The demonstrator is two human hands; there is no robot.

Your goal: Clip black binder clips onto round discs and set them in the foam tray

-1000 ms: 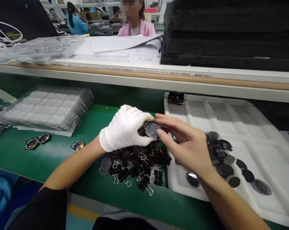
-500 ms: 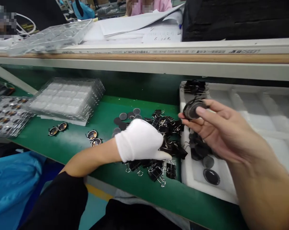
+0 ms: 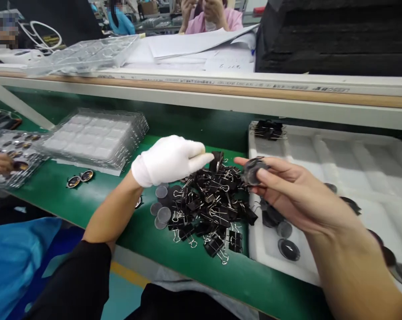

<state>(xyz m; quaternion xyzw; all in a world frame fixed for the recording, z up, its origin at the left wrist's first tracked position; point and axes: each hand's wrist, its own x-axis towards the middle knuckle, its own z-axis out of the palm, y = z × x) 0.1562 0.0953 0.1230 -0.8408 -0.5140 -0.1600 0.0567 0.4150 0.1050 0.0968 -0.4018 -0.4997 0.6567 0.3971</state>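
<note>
My left hand (image 3: 170, 161), in a white glove, is pinched at the fingertips on a black binder clip (image 3: 217, 161) at the far side of a pile of binder clips (image 3: 209, 202). My bare right hand (image 3: 284, 186) grips a dark round lens (image 3: 253, 171) between thumb and fingers, near the left wall of the white tray. Whether more than one piece is in that grip I cannot tell. Thin grey discs (image 3: 163, 215) lie left of the pile, partly overlapping.
The white compartmented tray (image 3: 254, 240) on the right holds dark lenses (image 3: 289, 249) and clips (image 3: 270, 130). Stacked clear blister trays (image 3: 94, 138) stand at the left, near round-lensed pieces (image 3: 80, 178). A shelf edge (image 3: 201, 95) crosses above the green table (image 3: 201, 284). A co-worker's hand (image 3: 1, 163) is at far left.
My left hand has risen from the clip pile and moved away and left, with a clip at its fingertips. My right hand has shifted slightly left and lower, still holding the dark lens.
</note>
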